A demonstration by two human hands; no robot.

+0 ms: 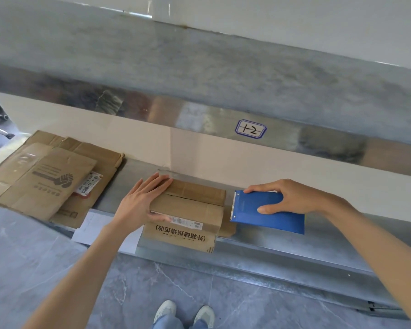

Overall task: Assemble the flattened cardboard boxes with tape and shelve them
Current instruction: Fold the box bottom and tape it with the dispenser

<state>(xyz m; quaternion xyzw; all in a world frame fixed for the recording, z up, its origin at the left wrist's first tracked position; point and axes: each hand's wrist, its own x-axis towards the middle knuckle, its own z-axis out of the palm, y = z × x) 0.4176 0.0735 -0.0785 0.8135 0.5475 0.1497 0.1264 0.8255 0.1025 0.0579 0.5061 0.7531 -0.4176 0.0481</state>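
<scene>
A small brown cardboard box (188,214) stands on the low metal shelf (282,243), its top flaps folded down with a seam across them. My left hand (142,200) lies on the box's left end, fingers straight along the top and thumb against the front side. A blue tape dispenser (268,214) with a toothed edge sits just right of the box. My right hand (285,195) grips the dispenser from above. A stack of flattened cardboard boxes (45,179) lies at the shelf's left end.
An upper metal shelf (199,74) juts out overhead; its front lip carries a label reading 1-2 (250,129). A white sheet (90,227) hangs over the lower shelf's edge. Grey tiled floor (45,257) and my shoes (184,313) are below.
</scene>
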